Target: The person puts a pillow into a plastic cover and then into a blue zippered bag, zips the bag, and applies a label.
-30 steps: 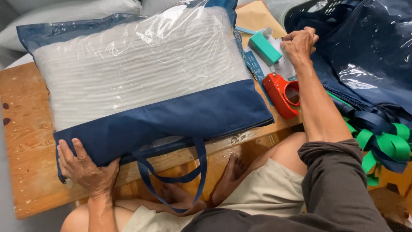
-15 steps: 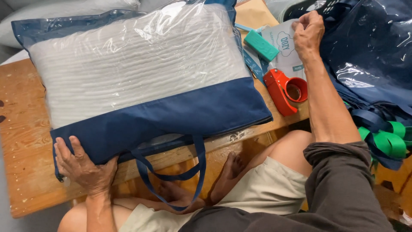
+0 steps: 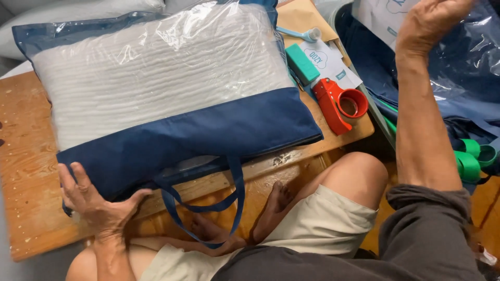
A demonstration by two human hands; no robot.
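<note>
Pillow bag, clear plastic top over a white ribbed pillow with a navy fabric band along the near edge, lies flat on the low wooden table in front of you. Your left hand rests on its near left corner, fingers spread open and flat on the navy band, thumb along the edge; pressing, not clasping. Navy loop handles hang off the table edge toward your crossed legs. Your right hand is raised well apart from the bag, up at the right over a pile of navy plastic-wrapped bags; can't tell whether it holds anything. Just beside the bag's right edge: teal rectangular block, red tape dispenser, printed paper cards. Green tape rolls sit at far right.
</note>
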